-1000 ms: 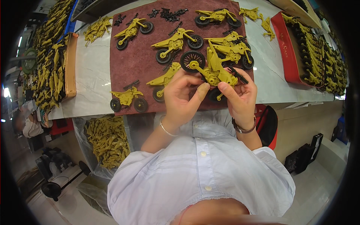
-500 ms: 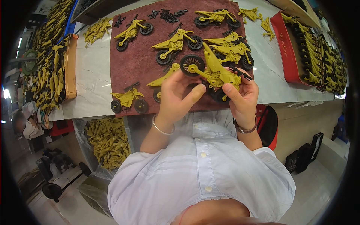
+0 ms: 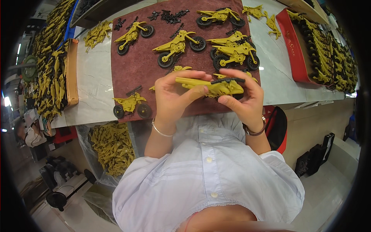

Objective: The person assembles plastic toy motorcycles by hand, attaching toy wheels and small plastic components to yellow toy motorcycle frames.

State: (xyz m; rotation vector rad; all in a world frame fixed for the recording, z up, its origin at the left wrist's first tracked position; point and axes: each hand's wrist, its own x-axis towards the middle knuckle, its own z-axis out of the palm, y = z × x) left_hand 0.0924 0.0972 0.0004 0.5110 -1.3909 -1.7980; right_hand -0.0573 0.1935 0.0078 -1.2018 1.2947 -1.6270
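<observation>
Between my two hands is a yellow toy motorcycle (image 3: 222,89) with black handlebars, its top facing up at me. My left hand (image 3: 174,94) grips the tail end, thumb along its near side. Around the front end, below the handlebars, close the fingers and thumb of my right hand (image 3: 247,98). The bike's wheels are mostly hidden beneath it and behind my fingers. Just past my hands, on the dark red cloth (image 3: 145,50), stand or lie several finished-looking toy motorcycles (image 3: 174,48). One more toy motorcycle (image 3: 131,105) rests left of my left hand.
Small black parts (image 3: 174,16) lie at the cloth's far edge. Yellow parts (image 3: 98,34) sit on the white table at left. A red box (image 3: 293,50) of toy motorcycles stands at right, a brown-sided box (image 3: 72,73) at left. Below the table, a bag holds yellow pieces (image 3: 112,149).
The toy motorcycle has been turned from side-on with its rear wheel showing to top-up and level. My left hand has shifted slightly left, onto its tail.
</observation>
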